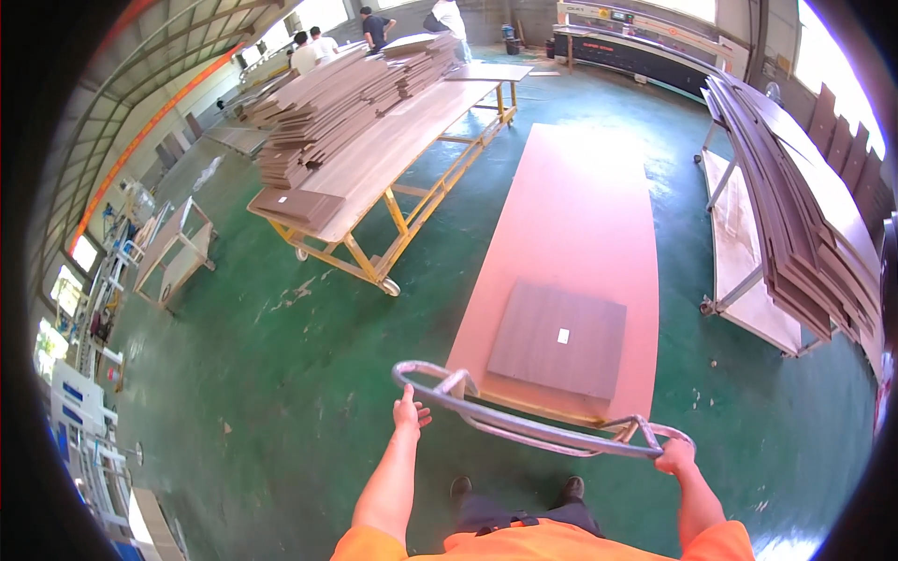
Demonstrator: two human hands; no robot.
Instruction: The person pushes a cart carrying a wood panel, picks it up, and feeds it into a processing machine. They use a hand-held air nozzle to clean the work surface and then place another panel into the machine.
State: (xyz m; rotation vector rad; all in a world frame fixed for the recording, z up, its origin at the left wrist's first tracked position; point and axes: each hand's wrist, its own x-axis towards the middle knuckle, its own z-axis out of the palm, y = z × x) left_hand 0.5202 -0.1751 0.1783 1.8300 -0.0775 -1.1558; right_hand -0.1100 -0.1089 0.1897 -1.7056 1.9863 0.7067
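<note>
A curved grey metal push handle (533, 426) spans in front of me, fixed at the near end of a long flat cart with a pinkish top (571, 215). My right hand (675, 456) is wrapped round the handle's right end. At the left end, my left hand (410, 412) is against or just below the bar, its thumb up and fingers apart, not wrapped round it. On the cart's near part lies a flat, square brown board (558, 341) with a small white label (563, 336) on it.
Left of the cart, a yellow-framed wheeled table (402, 210) carries tall stacks of brown boards (337, 107). A rack (725, 224) with leaning panels (795, 187) stands right. A small trolley (178, 252) is far left. Several people (376, 30) and a long machine (645, 51) are at the back.
</note>
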